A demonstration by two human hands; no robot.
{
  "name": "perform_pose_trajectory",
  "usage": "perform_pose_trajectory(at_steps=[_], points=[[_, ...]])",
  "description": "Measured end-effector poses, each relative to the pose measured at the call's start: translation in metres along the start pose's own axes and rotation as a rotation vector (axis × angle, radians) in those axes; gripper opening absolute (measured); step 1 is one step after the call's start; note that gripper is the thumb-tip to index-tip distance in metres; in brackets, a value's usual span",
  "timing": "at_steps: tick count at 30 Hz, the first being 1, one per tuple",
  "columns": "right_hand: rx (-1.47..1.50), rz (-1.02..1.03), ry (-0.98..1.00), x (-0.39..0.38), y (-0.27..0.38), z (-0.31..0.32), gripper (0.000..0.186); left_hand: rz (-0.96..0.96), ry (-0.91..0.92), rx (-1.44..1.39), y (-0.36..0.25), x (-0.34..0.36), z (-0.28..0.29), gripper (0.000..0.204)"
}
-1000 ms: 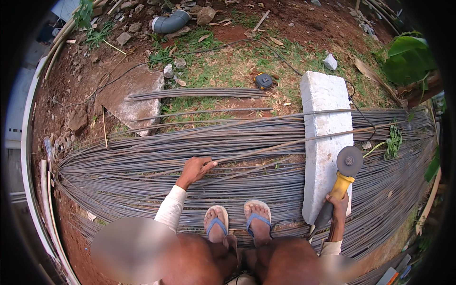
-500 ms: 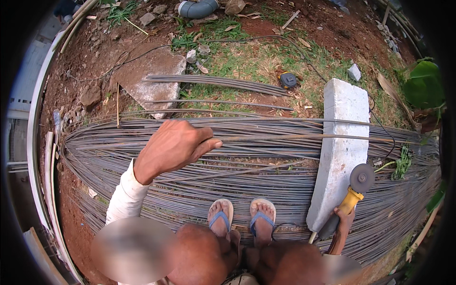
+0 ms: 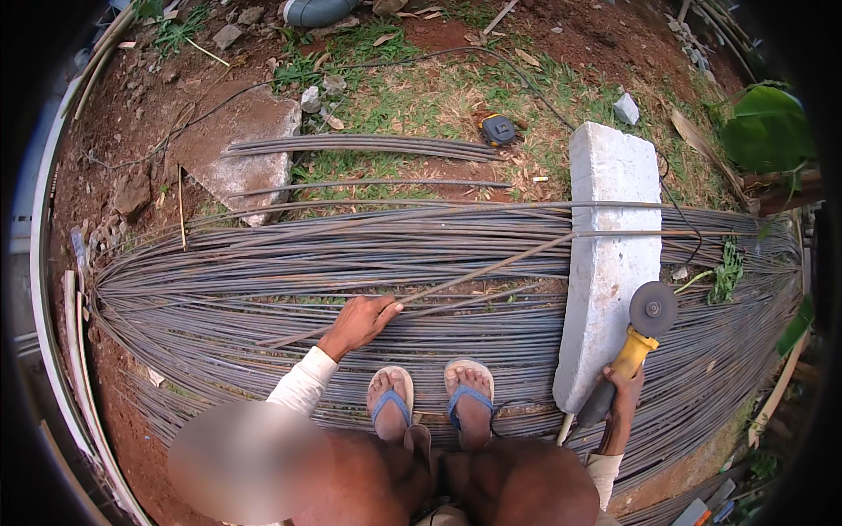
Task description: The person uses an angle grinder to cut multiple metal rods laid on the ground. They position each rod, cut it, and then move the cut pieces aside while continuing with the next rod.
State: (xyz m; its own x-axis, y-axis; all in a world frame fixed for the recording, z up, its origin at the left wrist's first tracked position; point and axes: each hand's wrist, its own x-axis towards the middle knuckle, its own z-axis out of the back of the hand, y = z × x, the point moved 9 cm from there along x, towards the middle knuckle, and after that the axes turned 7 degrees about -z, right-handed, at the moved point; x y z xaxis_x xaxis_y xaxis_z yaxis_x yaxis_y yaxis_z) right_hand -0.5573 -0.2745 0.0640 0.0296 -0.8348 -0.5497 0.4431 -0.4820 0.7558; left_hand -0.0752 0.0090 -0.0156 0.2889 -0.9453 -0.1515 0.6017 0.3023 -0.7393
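Note:
My left hand [image 3: 361,324] is closed around a thin steel rod [image 3: 487,273], low over the bundle in front of my feet. From the hand the rod slants up to the right, reaching the white concrete block [image 3: 611,237]. My right hand [image 3: 621,394] grips a yellow and black angle grinder [image 3: 633,352] to the right of the block's near end. The grinder's dark disc [image 3: 653,307] points away from me, beside the block and apart from the rods crossing it. Whether the disc is spinning cannot be told.
Long steel rods [image 3: 421,250] spread under and around my sandalled feet [image 3: 472,403]. Several short cut rods [image 3: 368,147] lie beyond on the grass, near a yellow and black tape measure [image 3: 498,130]. A black cable [image 3: 517,74] crosses the ground. Leafy plants [image 3: 767,130] stand at right.
My left hand has come down toward my feet with its rod, which now slants instead of lying nearly level. The grinder keeps about the same place beside the block. The whole view has shifted slightly.

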Motion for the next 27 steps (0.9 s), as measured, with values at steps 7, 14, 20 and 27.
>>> perform_pose_trajectory(at_steps=[7,14,20,27], points=[[0.02,0.036,0.015,-0.004,0.005,-0.001,0.052,0.032,-0.003,0.465,-0.107,-0.004,0.128,0.038],[-0.016,0.025,-0.019,-0.005,-0.003,-0.003,0.054,-0.118,-0.057,0.752,-0.189,0.025,0.186,0.029],[-0.015,-0.013,-0.001,-0.005,-0.008,0.001,0.055,-0.276,-0.009,0.579,-0.137,0.066,0.203,0.03],[0.025,0.007,0.021,-0.003,-0.008,0.003,0.058,0.033,-0.044,-0.117,0.022,0.147,0.251,0.044]])
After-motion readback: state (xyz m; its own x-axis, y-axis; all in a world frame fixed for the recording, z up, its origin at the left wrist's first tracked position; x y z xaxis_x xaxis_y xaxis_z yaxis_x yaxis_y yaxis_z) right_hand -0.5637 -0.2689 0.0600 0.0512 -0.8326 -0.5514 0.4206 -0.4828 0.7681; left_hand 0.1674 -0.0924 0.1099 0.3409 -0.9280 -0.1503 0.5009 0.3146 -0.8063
